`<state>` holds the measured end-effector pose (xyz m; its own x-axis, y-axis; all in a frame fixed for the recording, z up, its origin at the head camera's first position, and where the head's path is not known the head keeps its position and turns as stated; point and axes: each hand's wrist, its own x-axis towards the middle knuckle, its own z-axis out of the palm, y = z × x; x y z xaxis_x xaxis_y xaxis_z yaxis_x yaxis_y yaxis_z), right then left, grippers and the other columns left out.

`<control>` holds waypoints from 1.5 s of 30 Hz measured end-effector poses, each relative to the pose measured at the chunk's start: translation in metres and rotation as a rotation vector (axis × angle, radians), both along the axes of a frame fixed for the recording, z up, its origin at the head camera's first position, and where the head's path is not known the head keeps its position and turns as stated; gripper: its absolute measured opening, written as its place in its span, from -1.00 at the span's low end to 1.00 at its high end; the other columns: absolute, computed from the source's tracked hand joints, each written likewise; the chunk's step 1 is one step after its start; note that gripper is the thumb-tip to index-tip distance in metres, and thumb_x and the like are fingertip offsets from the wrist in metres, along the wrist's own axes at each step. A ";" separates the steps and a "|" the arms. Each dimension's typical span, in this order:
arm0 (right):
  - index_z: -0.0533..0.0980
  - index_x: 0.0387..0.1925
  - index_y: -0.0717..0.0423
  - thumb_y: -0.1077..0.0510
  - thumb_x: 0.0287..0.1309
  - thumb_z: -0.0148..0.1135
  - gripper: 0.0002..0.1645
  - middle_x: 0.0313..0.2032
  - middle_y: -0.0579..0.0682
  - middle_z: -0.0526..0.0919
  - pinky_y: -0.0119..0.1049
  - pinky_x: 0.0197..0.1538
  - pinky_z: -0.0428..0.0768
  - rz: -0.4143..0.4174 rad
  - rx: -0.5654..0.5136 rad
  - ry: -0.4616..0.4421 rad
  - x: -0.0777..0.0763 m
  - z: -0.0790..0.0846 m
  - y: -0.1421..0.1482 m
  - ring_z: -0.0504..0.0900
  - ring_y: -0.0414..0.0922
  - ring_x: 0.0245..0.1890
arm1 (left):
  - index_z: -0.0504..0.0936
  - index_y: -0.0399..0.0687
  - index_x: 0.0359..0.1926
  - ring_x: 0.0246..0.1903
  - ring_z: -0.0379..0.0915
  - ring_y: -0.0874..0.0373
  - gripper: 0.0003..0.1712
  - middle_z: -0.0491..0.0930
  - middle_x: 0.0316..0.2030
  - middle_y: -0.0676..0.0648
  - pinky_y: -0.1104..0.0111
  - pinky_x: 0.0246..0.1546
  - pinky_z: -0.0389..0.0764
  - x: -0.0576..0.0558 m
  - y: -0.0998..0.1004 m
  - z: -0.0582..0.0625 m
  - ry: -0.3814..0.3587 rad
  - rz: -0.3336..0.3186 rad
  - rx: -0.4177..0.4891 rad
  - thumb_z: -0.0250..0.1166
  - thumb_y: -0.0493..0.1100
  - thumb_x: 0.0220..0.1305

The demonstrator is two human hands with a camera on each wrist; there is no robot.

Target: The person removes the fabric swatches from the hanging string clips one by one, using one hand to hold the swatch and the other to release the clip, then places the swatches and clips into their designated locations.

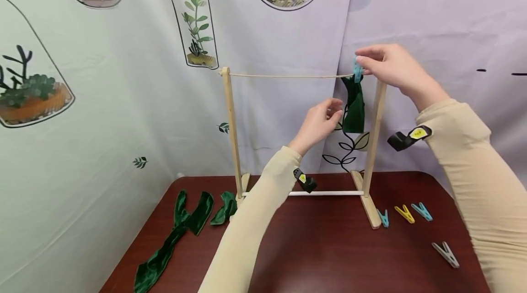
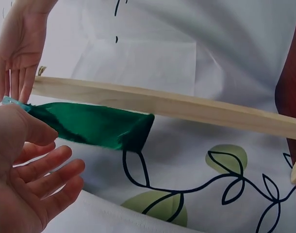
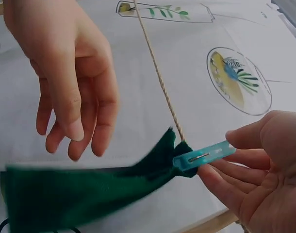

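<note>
A dark green velvet strip (image 1: 354, 107) hangs near the right end of a thin rope (image 1: 288, 76), bunched at its top under a blue clothespin (image 1: 357, 71). My right hand (image 1: 393, 68) pinches the clothespin's upper end between thumb and fingers, as the right wrist view shows up close with the clothespin (image 3: 204, 154) over rope and cloth. Just left of the hanging strip is my left hand (image 1: 319, 123), its fingers loosely bent and holding nothing. In the left wrist view, that hand (image 2: 36, 179) is beside the cloth (image 2: 99, 125), its palm bare.
The rope spans a wooden frame (image 1: 233, 132) on a dark red table (image 1: 329, 247). More green velvet strips (image 1: 164, 249) lie at the left. At the right are a blue clothespin (image 1: 422, 211), a yellow one (image 1: 405, 214), a grey one (image 1: 446, 254) and another blue one (image 1: 384, 218) by the frame's foot.
</note>
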<state>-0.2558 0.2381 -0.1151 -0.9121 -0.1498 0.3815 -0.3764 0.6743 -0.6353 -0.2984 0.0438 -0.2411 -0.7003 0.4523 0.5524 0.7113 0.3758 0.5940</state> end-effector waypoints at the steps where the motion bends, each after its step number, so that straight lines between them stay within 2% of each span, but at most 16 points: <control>1: 0.26 0.48 0.17 -0.16 0.50 -0.03 -0.27 0.39 0.27 0.35 0.18 0.35 0.27 0.005 -0.002 -0.009 0.000 0.001 0.001 0.58 -0.46 -0.22 | 0.53 -0.16 0.26 -0.12 0.56 0.21 -0.62 0.63 0.00 -0.03 0.50 -0.25 0.56 0.000 0.001 0.001 0.002 -0.002 0.003 0.16 -0.17 0.51; 5: 0.24 0.50 0.18 -0.17 0.52 -0.07 -0.27 0.41 0.30 0.30 0.19 0.39 0.19 0.025 -0.024 -0.043 0.000 0.005 0.002 0.56 -0.51 -0.28 | 0.51 -0.17 0.28 -0.09 0.58 0.21 -0.60 0.63 0.01 -0.05 0.51 -0.17 0.55 0.000 0.005 0.004 0.010 -0.005 0.038 0.15 -0.13 0.52; 8: 0.24 0.49 0.20 -0.17 0.52 -0.07 -0.26 0.39 0.30 0.35 0.18 0.40 0.18 0.032 -0.041 -0.055 -0.001 0.008 0.003 0.57 -0.52 -0.31 | 0.50 -0.15 0.28 -0.08 0.58 0.21 -0.58 0.63 0.02 -0.04 0.52 -0.14 0.56 0.001 0.008 0.008 -0.001 -0.006 0.071 0.15 -0.08 0.53; 12: 0.26 0.48 0.23 -0.16 0.51 -0.03 -0.26 0.24 0.10 0.54 0.13 0.40 0.22 0.052 -0.073 -0.072 -0.003 0.009 0.005 0.62 -0.48 -0.30 | 0.49 -0.13 0.30 -0.05 0.58 0.22 -0.54 0.63 0.05 -0.04 0.52 -0.10 0.55 0.004 0.013 0.012 -0.032 -0.009 0.089 0.15 -0.01 0.53; 16: 0.26 0.46 0.28 -0.13 0.50 0.01 -0.25 -0.03 -0.22 0.63 -0.17 0.32 0.41 0.088 -0.109 -0.096 -0.005 0.006 0.008 0.65 -0.43 -0.25 | 0.50 -0.15 0.29 -0.02 0.59 0.20 -0.52 0.63 0.07 -0.07 0.50 -0.07 0.56 0.006 0.018 0.012 -0.075 -0.016 0.107 0.16 0.02 0.52; 18: 0.25 0.46 0.29 -0.13 0.49 0.03 -0.25 -0.06 -0.27 0.62 -0.32 0.22 0.49 0.100 -0.115 -0.106 -0.006 0.005 0.009 0.66 -0.43 -0.23 | 0.53 -0.15 0.25 -0.03 0.58 0.21 -0.54 0.63 0.06 -0.07 0.50 -0.06 0.56 0.006 0.020 0.011 -0.091 -0.017 0.119 0.17 0.02 0.52; 20: 0.25 0.47 0.28 -0.14 0.49 0.03 -0.24 0.02 -0.21 0.61 -0.38 0.18 0.51 0.106 -0.114 -0.112 -0.007 0.003 0.009 0.65 -0.43 -0.22 | 0.56 -0.15 0.20 -0.04 0.58 0.23 -0.59 0.64 0.04 -0.06 0.51 -0.07 0.55 0.006 0.021 0.011 -0.093 -0.015 0.133 0.17 0.00 0.52; 22: 0.26 0.47 0.26 -0.15 0.48 0.04 -0.24 0.12 -0.13 0.57 -0.36 0.22 0.48 0.104 -0.111 -0.114 -0.008 0.002 0.010 0.65 -0.43 -0.21 | 0.59 -0.17 0.15 -0.07 0.57 0.24 -0.64 0.65 0.01 -0.06 0.53 -0.08 0.54 0.006 0.022 0.010 -0.081 -0.008 0.148 0.17 -0.03 0.52; 26: 0.27 0.47 0.22 -0.18 0.47 0.05 -0.23 0.27 -0.02 0.49 -0.16 0.36 0.36 0.103 -0.107 -0.112 -0.008 0.002 0.011 0.64 -0.43 -0.19 | 0.60 -0.21 0.09 -0.11 0.55 0.24 -0.70 0.66 -0.03 -0.08 0.57 -0.11 0.52 0.005 0.022 0.011 -0.049 0.004 0.168 0.17 -0.11 0.53; 29: 0.28 0.47 0.21 -0.18 0.46 0.06 -0.23 0.30 0.02 0.48 -0.04 0.40 0.28 0.102 -0.108 -0.099 -0.008 0.001 0.011 0.64 -0.43 -0.19 | 0.61 -0.23 0.08 -0.12 0.55 0.23 -0.71 0.65 -0.05 -0.08 0.58 -0.13 0.52 0.005 0.021 0.012 -0.039 0.005 0.176 0.17 -0.13 0.52; 31: 0.30 0.45 0.20 -0.17 0.46 0.07 -0.25 0.29 0.01 0.49 -0.06 0.40 0.28 0.098 -0.116 -0.083 -0.008 0.001 0.010 0.64 -0.44 -0.19 | 0.61 -0.22 0.07 -0.14 0.55 0.24 -0.72 0.65 -0.06 -0.08 0.58 -0.14 0.52 0.004 0.020 0.013 -0.037 0.008 0.177 0.16 -0.14 0.52; 34: 0.38 0.39 0.21 -0.13 0.44 0.12 -0.31 0.14 -0.12 0.59 -0.24 0.33 0.39 0.088 -0.156 -0.047 -0.008 0.000 0.008 0.66 -0.43 -0.23 | 0.61 -0.22 0.07 -0.15 0.55 0.25 -0.72 0.66 -0.08 -0.07 0.57 -0.15 0.52 0.003 0.019 0.014 -0.035 0.015 0.180 0.16 -0.14 0.53; 37: 0.48 0.28 0.19 -0.09 0.41 0.19 -0.42 -0.06 -0.28 0.66 -0.22 0.34 0.36 0.077 -0.220 -0.022 -0.008 -0.002 0.004 0.68 -0.41 -0.28 | 0.62 -0.22 0.06 -0.16 0.56 0.25 -0.73 0.66 -0.09 -0.06 0.57 -0.16 0.52 0.003 0.018 0.015 -0.031 0.024 0.183 0.16 -0.15 0.52; 40: 0.58 0.15 0.13 -0.04 0.39 0.24 -0.55 -0.23 -0.36 0.68 -0.09 0.37 0.31 0.060 -0.272 0.007 -0.008 -0.004 0.000 0.69 -0.39 -0.32 | 0.62 -0.22 0.06 -0.17 0.56 0.25 -0.73 0.66 -0.11 -0.06 0.57 -0.17 0.52 0.003 0.018 0.016 -0.030 0.031 0.187 0.16 -0.15 0.52; 42: 0.63 0.07 0.10 0.00 0.37 0.27 -0.64 -0.29 -0.37 0.69 -0.26 0.27 0.41 0.053 -0.297 0.033 -0.009 -0.006 -0.002 0.70 -0.37 -0.35 | 0.62 -0.23 0.07 -0.17 0.55 0.24 -0.73 0.66 -0.11 -0.06 0.57 -0.18 0.52 0.003 0.017 0.016 -0.029 0.032 0.189 0.16 -0.15 0.52; 45: 0.67 -0.03 0.09 0.06 0.35 0.31 -0.73 -0.35 -0.37 0.70 -0.48 -0.02 0.52 0.046 -0.315 0.082 -0.011 -0.008 -0.004 0.71 -0.36 -0.39 | 0.62 -0.23 0.06 -0.19 0.56 0.23 -0.73 0.67 -0.12 -0.07 0.57 -0.20 0.52 0.003 0.016 0.015 -0.029 0.033 0.192 0.17 -0.16 0.52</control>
